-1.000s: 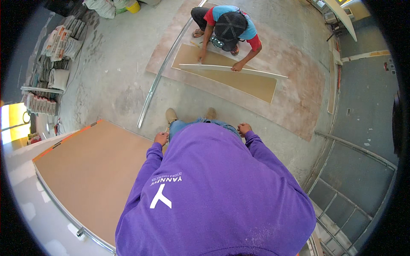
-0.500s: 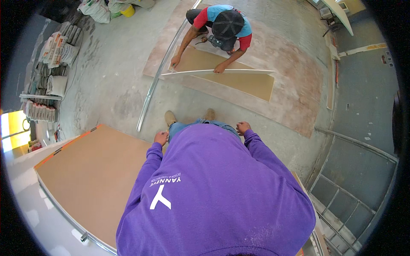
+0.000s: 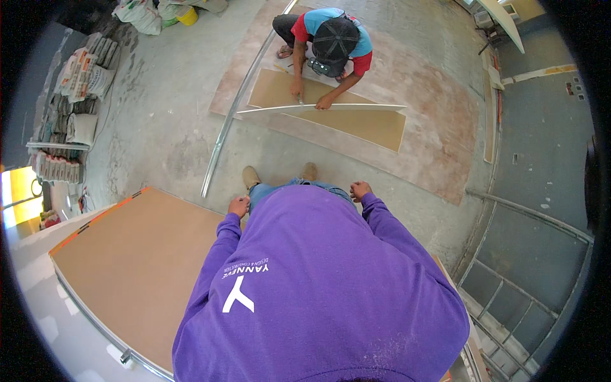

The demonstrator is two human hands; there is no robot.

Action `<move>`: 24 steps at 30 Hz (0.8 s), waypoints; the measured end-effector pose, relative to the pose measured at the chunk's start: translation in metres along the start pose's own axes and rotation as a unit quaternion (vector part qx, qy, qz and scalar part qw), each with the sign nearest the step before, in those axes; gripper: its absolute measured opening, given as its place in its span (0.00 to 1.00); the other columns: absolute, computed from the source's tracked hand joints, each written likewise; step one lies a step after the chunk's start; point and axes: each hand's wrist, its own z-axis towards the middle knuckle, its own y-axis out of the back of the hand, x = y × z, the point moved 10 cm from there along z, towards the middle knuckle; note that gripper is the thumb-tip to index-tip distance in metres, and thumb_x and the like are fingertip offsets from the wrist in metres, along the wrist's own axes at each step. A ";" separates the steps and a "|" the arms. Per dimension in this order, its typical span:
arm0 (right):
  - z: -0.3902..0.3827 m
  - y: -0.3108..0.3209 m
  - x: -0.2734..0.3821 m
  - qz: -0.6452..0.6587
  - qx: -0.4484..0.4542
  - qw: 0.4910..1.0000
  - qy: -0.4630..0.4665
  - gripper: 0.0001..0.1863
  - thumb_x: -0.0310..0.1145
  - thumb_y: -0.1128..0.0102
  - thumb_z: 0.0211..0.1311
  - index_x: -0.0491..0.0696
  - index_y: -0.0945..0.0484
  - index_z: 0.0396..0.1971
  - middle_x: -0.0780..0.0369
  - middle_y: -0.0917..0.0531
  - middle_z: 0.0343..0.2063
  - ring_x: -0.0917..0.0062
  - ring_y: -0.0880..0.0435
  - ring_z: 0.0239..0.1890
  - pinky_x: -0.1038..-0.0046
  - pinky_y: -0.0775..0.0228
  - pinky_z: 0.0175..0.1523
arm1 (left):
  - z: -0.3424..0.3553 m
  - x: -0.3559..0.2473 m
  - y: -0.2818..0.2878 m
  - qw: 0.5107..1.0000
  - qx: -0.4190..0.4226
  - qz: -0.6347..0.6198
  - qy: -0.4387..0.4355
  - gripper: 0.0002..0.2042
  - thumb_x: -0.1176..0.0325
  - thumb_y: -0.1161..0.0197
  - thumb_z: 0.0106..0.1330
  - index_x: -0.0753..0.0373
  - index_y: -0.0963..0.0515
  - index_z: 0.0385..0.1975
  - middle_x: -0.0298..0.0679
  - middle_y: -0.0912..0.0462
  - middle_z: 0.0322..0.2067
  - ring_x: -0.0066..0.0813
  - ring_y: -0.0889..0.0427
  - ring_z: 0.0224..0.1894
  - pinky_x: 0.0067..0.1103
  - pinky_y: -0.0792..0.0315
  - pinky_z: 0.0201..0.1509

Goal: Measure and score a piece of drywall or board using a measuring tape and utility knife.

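My left hand (image 3: 238,205) hangs beside my thigh with its fingers curled in, and nothing shows in it. On the other side, my right hand (image 3: 360,190) is loosely closed near my hip, also with nothing visible in it. Nearest to my left hand is a large brown-faced board (image 3: 140,267). In front of me a crouching person (image 3: 336,48) in a cap works on a cut piece of plasterboard (image 3: 356,126). One of that person's hands rests on its raised white edge; the other holds a small tool, too small to name, against it.
A long metal channel (image 3: 224,130) lies on the floor ahead, left of the worn sheet (image 3: 436,127) under the person. Stacked bags (image 3: 79,79) and a yellow bucket (image 3: 188,16) stand at the far left. A metal frame (image 3: 528,219) runs along the right.
The co-worker's hand at the left end of the plasterboard has moved right along its raised edge, toward the other hand. The co-worker's head has shifted slightly. My hands stay nearly still.
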 end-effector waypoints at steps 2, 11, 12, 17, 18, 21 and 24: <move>0.005 -0.001 0.000 0.005 0.002 1.000 0.003 0.16 0.35 0.46 0.62 0.48 0.26 0.48 0.61 0.20 0.31 0.74 0.21 0.25 0.68 0.27 0.28 | 0.001 -0.002 0.000 1.000 0.003 0.000 -0.003 0.18 0.57 0.37 0.63 0.70 0.22 0.36 0.37 0.20 0.26 0.22 0.23 0.25 0.20 0.27 0.26; -0.013 -0.004 0.009 0.012 -0.008 1.000 -0.005 0.14 0.36 0.46 0.64 0.48 0.25 0.47 0.62 0.19 0.31 0.75 0.21 0.24 0.69 0.28 0.26 | 0.013 0.001 0.001 1.000 0.003 0.007 0.001 0.18 0.58 0.37 0.63 0.71 0.22 0.38 0.38 0.20 0.26 0.24 0.22 0.25 0.21 0.26 0.28; -0.011 0.000 0.006 0.003 -0.015 1.000 -0.001 0.14 0.37 0.46 0.64 0.48 0.25 0.47 0.62 0.19 0.31 0.74 0.21 0.24 0.69 0.28 0.26 | 0.011 -0.001 -0.001 1.000 0.005 0.010 0.011 0.17 0.59 0.37 0.63 0.71 0.22 0.38 0.38 0.19 0.27 0.24 0.22 0.26 0.22 0.25 0.28; -0.014 0.000 0.007 0.011 -0.032 0.999 0.012 0.14 0.36 0.46 0.59 0.47 0.23 0.43 0.62 0.19 0.26 0.73 0.19 0.23 0.67 0.26 0.25 | 0.009 -0.001 0.003 0.999 0.003 0.028 0.020 0.16 0.60 0.38 0.63 0.70 0.22 0.37 0.40 0.19 0.29 0.26 0.21 0.27 0.22 0.24 0.30; -0.013 0.000 0.009 0.010 -0.033 0.999 0.015 0.14 0.35 0.46 0.59 0.47 0.23 0.43 0.62 0.19 0.26 0.73 0.19 0.23 0.67 0.25 0.25 | 0.009 -0.001 0.004 1.000 0.001 0.028 0.013 0.16 0.60 0.38 0.63 0.70 0.22 0.36 0.40 0.19 0.29 0.26 0.21 0.27 0.22 0.24 0.30; -0.009 -0.004 0.005 0.053 0.007 0.998 -0.012 0.15 0.35 0.46 0.61 0.47 0.24 0.45 0.62 0.19 0.27 0.73 0.19 0.24 0.67 0.25 0.26 | 0.010 -0.002 0.003 1.000 0.002 0.019 0.006 0.16 0.60 0.38 0.63 0.70 0.22 0.35 0.40 0.19 0.29 0.26 0.21 0.27 0.22 0.24 0.30; -0.007 -0.001 0.009 0.021 -0.016 1.000 -0.005 0.15 0.36 0.46 0.61 0.47 0.25 0.47 0.62 0.18 0.28 0.73 0.18 0.26 0.66 0.24 0.27 | 0.010 -0.004 0.002 1.000 0.001 0.013 0.003 0.15 0.60 0.38 0.62 0.70 0.22 0.35 0.40 0.18 0.29 0.26 0.21 0.27 0.22 0.24 0.30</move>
